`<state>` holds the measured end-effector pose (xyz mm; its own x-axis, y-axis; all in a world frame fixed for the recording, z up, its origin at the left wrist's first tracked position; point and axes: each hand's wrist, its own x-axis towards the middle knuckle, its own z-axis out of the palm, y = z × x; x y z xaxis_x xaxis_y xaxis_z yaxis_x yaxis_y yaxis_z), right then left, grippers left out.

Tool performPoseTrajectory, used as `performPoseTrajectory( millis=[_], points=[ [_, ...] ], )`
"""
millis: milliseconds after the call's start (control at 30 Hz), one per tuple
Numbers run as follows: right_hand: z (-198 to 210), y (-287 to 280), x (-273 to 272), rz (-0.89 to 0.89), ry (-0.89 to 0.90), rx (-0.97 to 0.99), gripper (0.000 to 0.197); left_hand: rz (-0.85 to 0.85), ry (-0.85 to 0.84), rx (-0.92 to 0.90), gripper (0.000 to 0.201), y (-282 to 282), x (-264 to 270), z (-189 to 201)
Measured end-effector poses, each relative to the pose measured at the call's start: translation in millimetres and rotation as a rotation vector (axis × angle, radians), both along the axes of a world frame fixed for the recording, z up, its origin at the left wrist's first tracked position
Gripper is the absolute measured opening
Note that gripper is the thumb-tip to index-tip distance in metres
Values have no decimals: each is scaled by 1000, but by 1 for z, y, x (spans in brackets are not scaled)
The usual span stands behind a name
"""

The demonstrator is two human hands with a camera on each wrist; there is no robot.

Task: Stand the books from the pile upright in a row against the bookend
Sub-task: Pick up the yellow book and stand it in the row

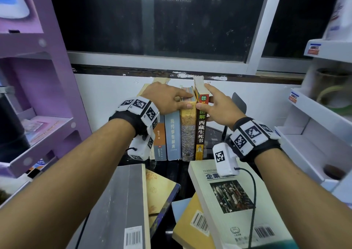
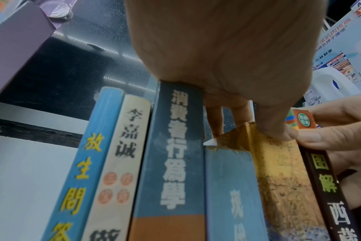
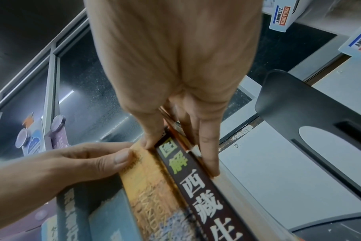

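Observation:
Several books stand upright in a row by the white wall. At the row's right end is a dark brown-spined book (image 1: pixel 201 134) (image 2: pixel 328 187) (image 3: pixel 206 203). My right hand (image 1: pixel 217 104) grips its top, thumb (image 3: pixel 150 138) on the spine's left edge and fingers (image 3: pixel 208 154) down its right cover. Beside it stands a golden-spined book (image 1: pixel 188 132) (image 2: pixel 282 179) (image 3: pixel 153 187). My left hand (image 1: pixel 171 98) lies over the row and pinches the golden book's top, thumb (image 2: pixel 278 130) on the spine. The black bookend (image 1: pixel 240 102) (image 3: pixel 311 101) stands a gap to the right.
The pile lies in front: a grey book (image 1: pixel 122 201), a gold-and-blue one (image 1: pixel 162 191), a cream book (image 1: pixel 228 201) and a yellow one (image 1: pixel 190 227). A purple shelf unit (image 1: pixel 38 96) stands left, white shelves (image 1: pixel 314 115) right. A dark window (image 1: pixel 162 20) is behind.

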<state>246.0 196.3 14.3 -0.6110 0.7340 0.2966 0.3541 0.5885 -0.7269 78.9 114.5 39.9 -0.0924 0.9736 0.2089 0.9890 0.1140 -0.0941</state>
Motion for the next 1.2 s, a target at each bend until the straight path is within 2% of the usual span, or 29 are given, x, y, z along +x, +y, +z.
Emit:
performPoseTrajectory(
  millis=[233,433,833,1000,1200],
  points=[
    [-3,3,1,-5,37,-42,72,2,5,6,58,1,-1,-1],
    [-6,5,2,-21,0,-45,83,11,16,4,58,1,0,0],
    [-8,7,1,-36,12,-33,82,26,20,25,57,-2,4,-1],
    [-11,6,3,-39,53,-81,75,21,22,64,57,-2,4,-1],
    [-10,3,11,-44,80,-146,67,24,-64,85,49,-2,3,-3]
  ],
)
